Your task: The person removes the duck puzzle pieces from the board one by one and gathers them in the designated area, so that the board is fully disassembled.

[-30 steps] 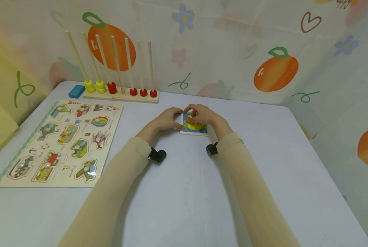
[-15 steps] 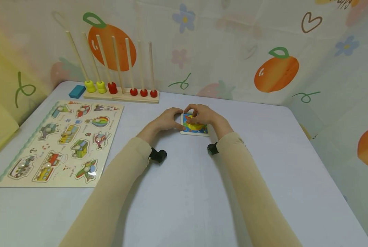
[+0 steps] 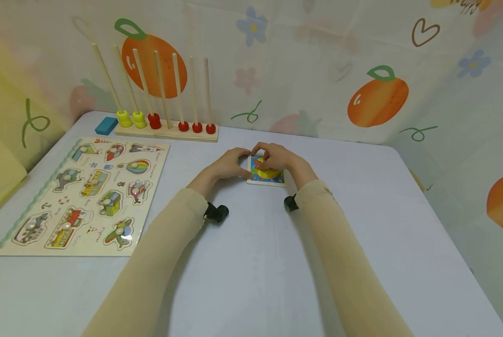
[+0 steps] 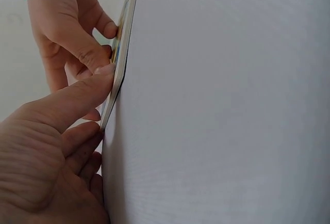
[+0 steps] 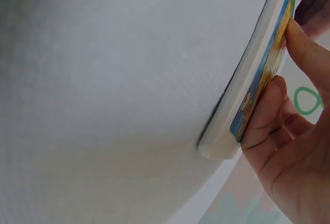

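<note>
A small square puzzle board (image 3: pixel 268 183), blue with a yellow figure, lies flat on the table below the abacus's right side. My left hand (image 3: pixel 227 164) grips its left edge, thumb on the near-left corner and fingers at the far-left one. From the right, my right hand (image 3: pixel 278 157) reaches over the board, its thumb and fingertips resting on the picture. In the left wrist view, the left thumb presses on the board's edge (image 4: pixel 119 72). The right wrist view has the right hand (image 5: pixel 294 157) with thumb and fingers touching the printed face of the board (image 5: pixel 258 87).
A large puzzle board (image 3: pixel 83 196) with vehicle pictures lies on the left of the table (image 3: pixel 251 281). Behind it stand a wooden abacus (image 3: pixel 167 133) with tall rods and yellow and red beads, and a blue block (image 3: pixel 106 125). A fruit-patterned cloth (image 3: pixel 310 56) hangs at the back.
</note>
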`<act>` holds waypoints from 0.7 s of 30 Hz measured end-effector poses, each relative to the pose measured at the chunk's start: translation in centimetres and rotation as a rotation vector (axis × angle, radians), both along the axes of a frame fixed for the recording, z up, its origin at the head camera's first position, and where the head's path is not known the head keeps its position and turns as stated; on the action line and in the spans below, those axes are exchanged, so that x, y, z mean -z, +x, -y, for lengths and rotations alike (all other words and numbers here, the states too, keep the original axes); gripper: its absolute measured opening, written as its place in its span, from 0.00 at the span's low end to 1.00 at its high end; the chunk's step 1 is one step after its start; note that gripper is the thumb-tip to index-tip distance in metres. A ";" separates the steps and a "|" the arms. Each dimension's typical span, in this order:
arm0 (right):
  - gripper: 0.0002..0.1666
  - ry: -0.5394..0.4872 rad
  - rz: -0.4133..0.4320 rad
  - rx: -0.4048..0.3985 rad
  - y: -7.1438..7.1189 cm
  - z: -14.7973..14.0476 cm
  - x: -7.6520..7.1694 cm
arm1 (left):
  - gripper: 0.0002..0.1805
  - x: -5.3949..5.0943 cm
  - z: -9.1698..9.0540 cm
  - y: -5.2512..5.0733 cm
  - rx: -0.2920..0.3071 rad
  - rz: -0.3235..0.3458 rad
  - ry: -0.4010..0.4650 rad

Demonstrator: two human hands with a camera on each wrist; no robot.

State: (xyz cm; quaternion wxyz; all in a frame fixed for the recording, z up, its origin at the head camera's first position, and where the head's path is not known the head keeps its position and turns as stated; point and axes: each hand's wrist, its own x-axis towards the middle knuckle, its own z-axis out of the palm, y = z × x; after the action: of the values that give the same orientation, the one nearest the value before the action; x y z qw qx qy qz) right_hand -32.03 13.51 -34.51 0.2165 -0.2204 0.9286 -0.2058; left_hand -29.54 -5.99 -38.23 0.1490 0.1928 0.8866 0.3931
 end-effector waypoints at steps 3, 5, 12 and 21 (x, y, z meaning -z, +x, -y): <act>0.26 0.002 0.004 0.001 0.0 0.0 0.0 | 0.43 0.0 -0.1 0.0 0.002 0.004 0.002; 0.26 -0.002 0.002 0.000 0.0 0.0 0.0 | 0.43 -0.1 -0.1 0.0 0.001 0.003 0.002; 0.26 -0.040 0.006 0.000 0.1 -0.2 -0.1 | 0.43 0.0 -0.2 -0.2 0.008 -0.008 0.003; 0.25 -0.071 -0.020 -0.032 0.2 -0.1 0.1 | 0.43 0.1 0.0 -0.2 0.011 -0.024 -0.014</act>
State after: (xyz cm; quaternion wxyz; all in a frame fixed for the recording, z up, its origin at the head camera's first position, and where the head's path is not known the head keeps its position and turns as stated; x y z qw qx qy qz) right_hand -31.87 13.61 -34.61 0.2026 -0.2448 0.9191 -0.2329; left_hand -29.76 -5.96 -38.29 0.1420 0.2014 0.8899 0.3838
